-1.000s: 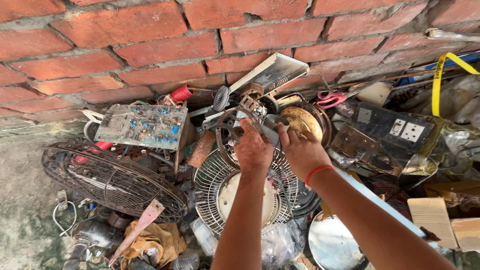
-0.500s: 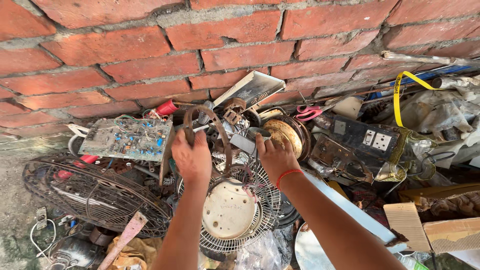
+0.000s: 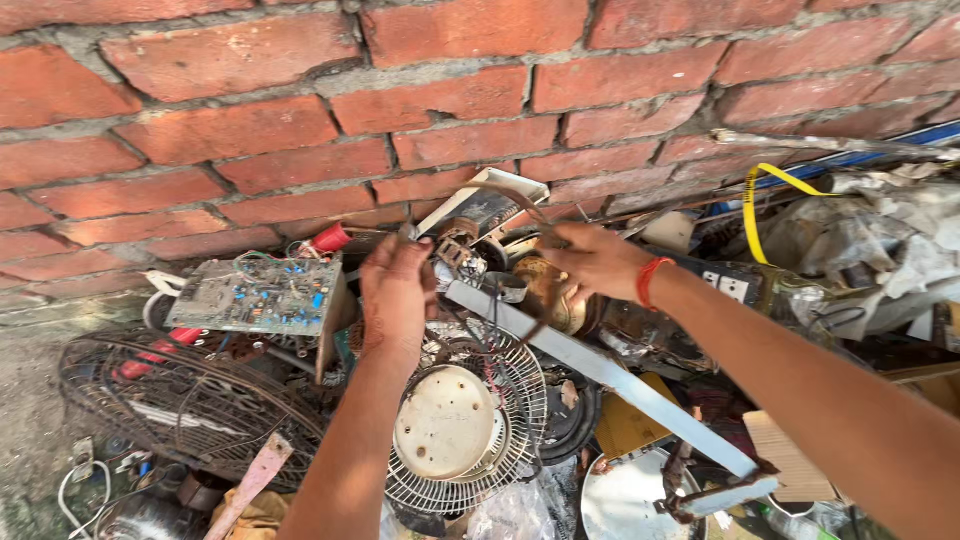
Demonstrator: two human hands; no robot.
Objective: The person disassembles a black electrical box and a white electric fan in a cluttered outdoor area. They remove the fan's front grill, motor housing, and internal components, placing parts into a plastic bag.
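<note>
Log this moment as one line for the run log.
left hand: gripping scrap above white wire fan grille | right hand: on rusty metal part | backdrop: red brick wall

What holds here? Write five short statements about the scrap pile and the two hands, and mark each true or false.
1. A red brick wall stands behind the pile. True.
2. The right hand wears a red band at the wrist. True.
3. The circuit board lies right of both hands. False: it lies left of the left hand.
4. The white fan grille hangs on the wall. False: it lies in the pile below the hands.
5. A yellow strap loops at the upper right. True.
</note>
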